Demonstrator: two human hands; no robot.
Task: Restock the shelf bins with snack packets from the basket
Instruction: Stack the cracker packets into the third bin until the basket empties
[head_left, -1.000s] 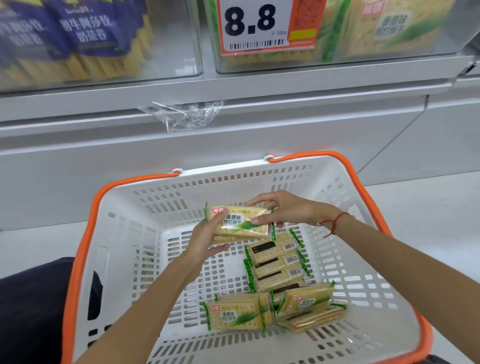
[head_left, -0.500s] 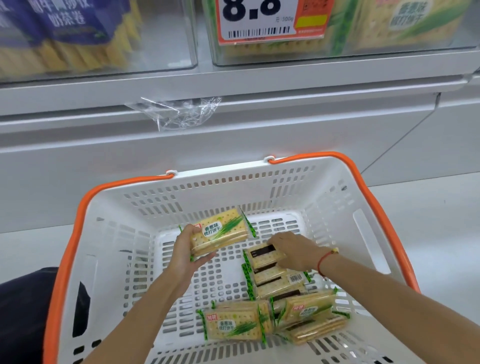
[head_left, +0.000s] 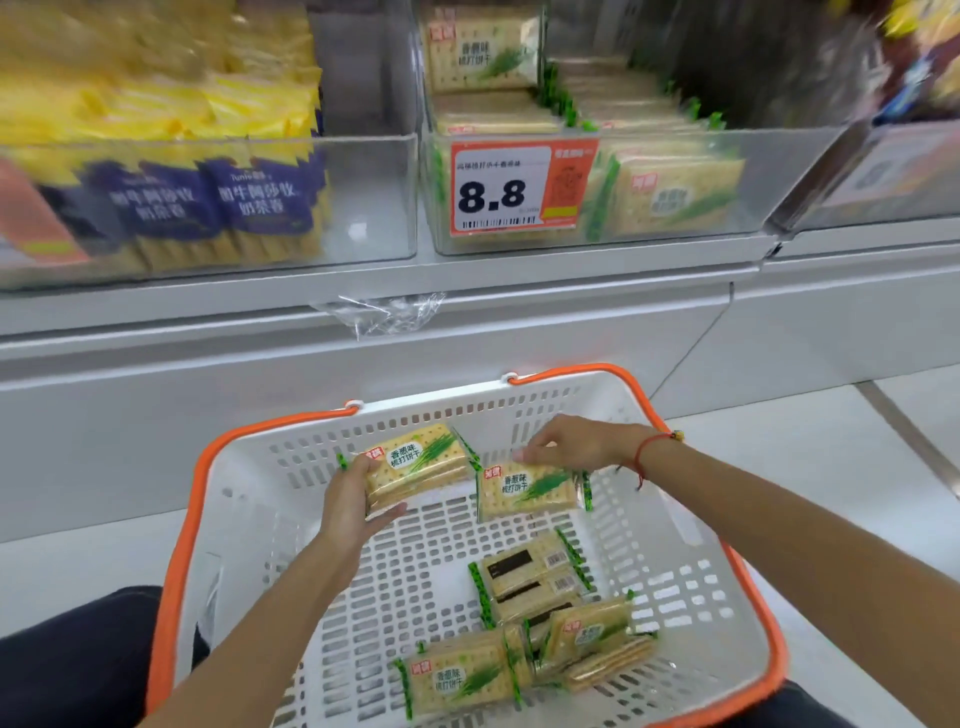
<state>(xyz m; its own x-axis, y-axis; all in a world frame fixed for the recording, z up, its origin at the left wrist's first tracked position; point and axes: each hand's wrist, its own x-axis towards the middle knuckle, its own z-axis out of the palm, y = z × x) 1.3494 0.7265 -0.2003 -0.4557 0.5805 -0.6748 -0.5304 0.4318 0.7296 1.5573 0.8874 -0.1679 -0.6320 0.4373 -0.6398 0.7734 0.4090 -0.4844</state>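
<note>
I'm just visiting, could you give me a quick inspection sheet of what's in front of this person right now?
Surface: pale floor under the white basket.
Job's things: cracker packets loose in the basket; the matching bin above is part filled.
Clutter: crumpled clear film on the shelf edge.
Grippers: left hand grips one packet; right hand pinches another.
Cables: nothing seen.
Surroundings: price tag reading 8.8; blue packs in the neighbouring bin.

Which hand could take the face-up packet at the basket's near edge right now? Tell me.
Probably neither yet. The face-up packet lies uncovered, but the left hand grips one packet and the right hand pinches another.
</note>
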